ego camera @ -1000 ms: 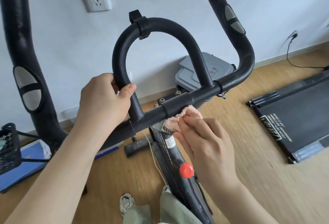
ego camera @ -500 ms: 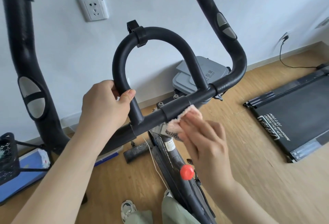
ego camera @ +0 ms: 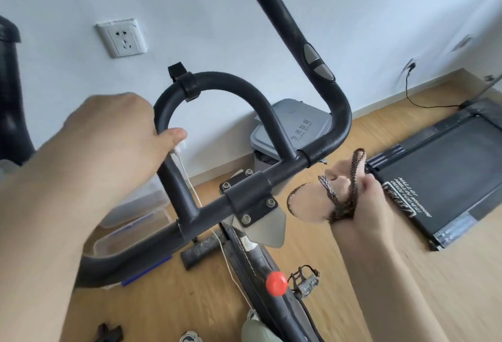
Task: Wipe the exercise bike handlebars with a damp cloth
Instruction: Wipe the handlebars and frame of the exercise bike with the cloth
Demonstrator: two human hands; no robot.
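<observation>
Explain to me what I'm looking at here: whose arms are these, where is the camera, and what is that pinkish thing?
No robot here, only a person. The picture comes from a wide-angle camera worn on their head, looking forward and down, so both arms reaching in are their own. The black tubes are the handlebars of an exercise bike being cleaned. The left hand grips the curved loop of the handlebars, probably to steady them. The right hand holds the pink cloth, edged with dark braid, bunched in its fingers beside the crossbar, seemingly not touching it. The red knob below sits on the bike's frame. On the wooden floor behind are a grey bin and a flat black treadmill; a wall socket is above.
</observation>
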